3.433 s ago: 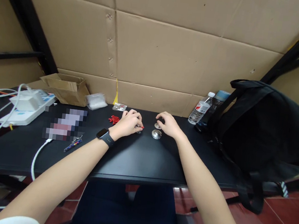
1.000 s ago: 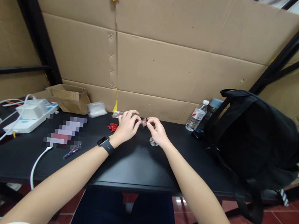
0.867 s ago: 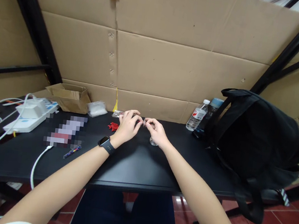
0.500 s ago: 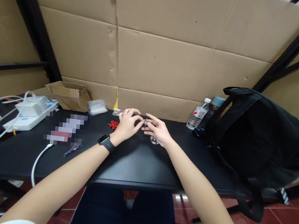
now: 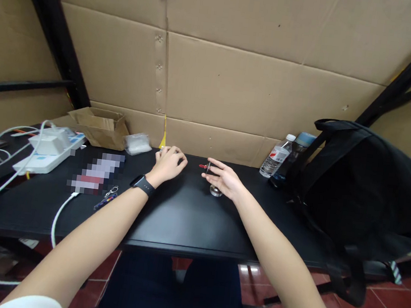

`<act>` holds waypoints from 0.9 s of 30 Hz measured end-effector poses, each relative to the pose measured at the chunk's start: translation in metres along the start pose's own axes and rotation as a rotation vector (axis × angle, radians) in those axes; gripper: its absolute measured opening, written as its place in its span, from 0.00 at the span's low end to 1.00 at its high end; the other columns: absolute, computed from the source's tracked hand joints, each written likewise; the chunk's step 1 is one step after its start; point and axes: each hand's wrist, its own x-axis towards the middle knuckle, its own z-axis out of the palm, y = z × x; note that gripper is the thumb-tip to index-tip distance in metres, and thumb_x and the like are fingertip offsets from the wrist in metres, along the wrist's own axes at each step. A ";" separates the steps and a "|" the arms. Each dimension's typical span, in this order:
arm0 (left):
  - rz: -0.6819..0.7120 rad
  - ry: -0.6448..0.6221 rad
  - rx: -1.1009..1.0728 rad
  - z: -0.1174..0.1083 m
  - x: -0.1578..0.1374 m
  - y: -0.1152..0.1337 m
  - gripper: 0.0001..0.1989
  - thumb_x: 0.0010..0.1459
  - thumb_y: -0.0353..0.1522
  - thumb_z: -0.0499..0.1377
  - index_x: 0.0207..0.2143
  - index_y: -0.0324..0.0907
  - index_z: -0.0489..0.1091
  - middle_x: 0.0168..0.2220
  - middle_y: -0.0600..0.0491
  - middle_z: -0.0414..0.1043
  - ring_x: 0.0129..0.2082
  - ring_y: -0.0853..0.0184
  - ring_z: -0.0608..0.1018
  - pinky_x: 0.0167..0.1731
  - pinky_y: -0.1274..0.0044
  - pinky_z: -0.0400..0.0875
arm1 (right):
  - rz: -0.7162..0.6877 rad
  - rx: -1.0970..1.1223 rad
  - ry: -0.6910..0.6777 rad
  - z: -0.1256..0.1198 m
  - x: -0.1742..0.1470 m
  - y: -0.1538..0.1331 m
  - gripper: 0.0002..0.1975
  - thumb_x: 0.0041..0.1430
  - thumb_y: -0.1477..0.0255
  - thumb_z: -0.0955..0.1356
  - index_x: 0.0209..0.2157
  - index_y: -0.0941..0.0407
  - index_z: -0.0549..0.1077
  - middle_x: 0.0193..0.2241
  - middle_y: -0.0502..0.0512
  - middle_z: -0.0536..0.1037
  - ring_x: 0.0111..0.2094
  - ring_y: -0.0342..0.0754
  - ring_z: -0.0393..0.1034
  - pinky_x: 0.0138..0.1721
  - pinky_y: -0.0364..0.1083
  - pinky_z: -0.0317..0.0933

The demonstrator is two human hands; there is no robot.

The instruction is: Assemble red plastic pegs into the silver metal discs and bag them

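My right hand (image 5: 226, 180) has its fingers stretched to the left and holds a thin, edge-on piece (image 5: 208, 168) between them. A small red loop-like piece (image 5: 203, 166) sticks out from its left side. Just below the fingers, a round shiny metal object (image 5: 215, 190) rests on the black table. Over to the left, my left hand (image 5: 168, 165) hovers low over the tabletop, fingers bent and thumb apart. Something small and clear shows at its far fingertips; I cannot tell whether it is touched. The red pieces seen there earlier are hidden behind this hand.
A black backpack (image 5: 360, 203) fills the right side, beside a water bottle (image 5: 277, 155) and a dark, blue-capped bottle (image 5: 300, 144). On the left are a cardboard box (image 5: 99, 128), a clear plastic packet (image 5: 137, 144), a power strip (image 5: 46, 157) with cables, and a keychain (image 5: 105, 201).
My left hand has parted from my right and moved left over the red pieces. The thin piece stays in my right hand, its red part now visible. The view has shifted slightly.
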 end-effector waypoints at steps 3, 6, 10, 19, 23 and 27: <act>-0.093 -0.082 0.080 0.001 0.003 -0.021 0.15 0.66 0.44 0.53 0.43 0.51 0.77 0.58 0.47 0.69 0.59 0.48 0.63 0.52 0.58 0.60 | -0.010 0.065 0.075 -0.003 0.001 -0.005 0.20 0.59 0.82 0.69 0.52 0.55 0.76 0.43 0.59 0.81 0.37 0.51 0.82 0.36 0.43 0.77; -0.182 -0.101 0.179 -0.002 0.006 -0.041 0.20 0.65 0.45 0.53 0.53 0.47 0.72 0.60 0.40 0.67 0.60 0.44 0.62 0.53 0.56 0.60 | -0.031 0.120 0.130 -0.006 0.000 -0.009 0.15 0.61 0.76 0.71 0.50 0.55 0.77 0.42 0.59 0.80 0.36 0.51 0.82 0.35 0.44 0.77; -0.304 -0.069 0.271 -0.010 0.008 -0.071 0.25 0.63 0.40 0.53 0.59 0.39 0.67 0.59 0.35 0.69 0.60 0.41 0.63 0.53 0.53 0.58 | -0.100 0.109 0.147 -0.008 0.000 -0.012 0.15 0.58 0.74 0.74 0.48 0.54 0.78 0.42 0.56 0.80 0.36 0.50 0.82 0.37 0.44 0.77; -0.597 0.079 0.299 -0.013 0.004 -0.122 0.19 0.60 0.30 0.52 0.50 0.46 0.75 0.42 0.39 0.79 0.48 0.48 0.74 0.50 0.56 0.53 | -0.103 0.030 0.195 -0.009 0.001 -0.011 0.22 0.54 0.77 0.77 0.51 0.53 0.76 0.39 0.53 0.81 0.33 0.47 0.81 0.40 0.46 0.76; -0.594 0.070 0.247 -0.015 0.004 -0.125 0.19 0.59 0.31 0.54 0.51 0.46 0.75 0.44 0.39 0.79 0.51 0.47 0.72 0.51 0.57 0.52 | -0.102 0.007 0.193 -0.009 0.000 -0.012 0.22 0.54 0.77 0.76 0.51 0.52 0.76 0.39 0.54 0.82 0.34 0.48 0.81 0.43 0.48 0.75; -0.581 0.068 0.242 -0.015 0.004 -0.125 0.18 0.60 0.32 0.54 0.50 0.46 0.76 0.44 0.38 0.79 0.52 0.47 0.72 0.52 0.56 0.51 | -0.105 -0.009 0.177 -0.010 0.000 -0.011 0.23 0.54 0.76 0.77 0.51 0.52 0.76 0.39 0.54 0.82 0.35 0.48 0.81 0.44 0.48 0.74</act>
